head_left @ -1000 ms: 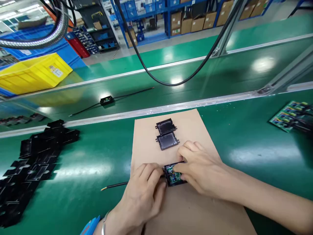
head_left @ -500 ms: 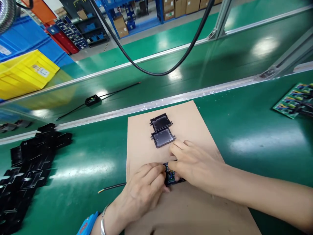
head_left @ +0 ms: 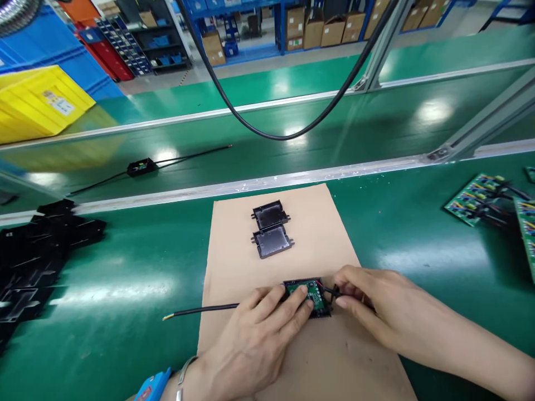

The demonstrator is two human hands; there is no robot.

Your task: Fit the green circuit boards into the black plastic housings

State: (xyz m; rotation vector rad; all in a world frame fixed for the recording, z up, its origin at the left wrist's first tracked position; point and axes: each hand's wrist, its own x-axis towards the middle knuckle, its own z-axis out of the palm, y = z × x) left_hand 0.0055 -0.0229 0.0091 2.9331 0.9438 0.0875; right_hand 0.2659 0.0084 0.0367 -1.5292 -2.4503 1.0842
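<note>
A green circuit board [head_left: 318, 295] lies in a black plastic case [head_left: 325, 313] on the cardboard sheet [head_left: 234, 234]. My left hand [head_left: 267, 328] rests over the left part of them, fingers spread, fingertips on the board. My right hand [head_left: 368, 295] pinches the black cable [head_left: 337, 293] at the case's right end, where a red wire shows. Another black cable [head_left: 204, 308] with bare wire ends runs out leftward from under my left hand. Two empty black case halves [head_left: 271, 228] lie farther up the cardboard.
Black plastic cases [head_left: 37, 256] are piled at the left. Circuit boards with wires [head_left: 476, 197] lie at the right. A thick black cable [head_left: 288, 136] hangs ahead. Beyond the metal rail [head_left: 251, 184] are a wired black box [head_left: 142, 167] and a yellow bin [head_left: 42, 103].
My right hand has moved right, off the board and onto the cable at the case's right end. My left fingers have spread onto the board. The camera view has shifted.
</note>
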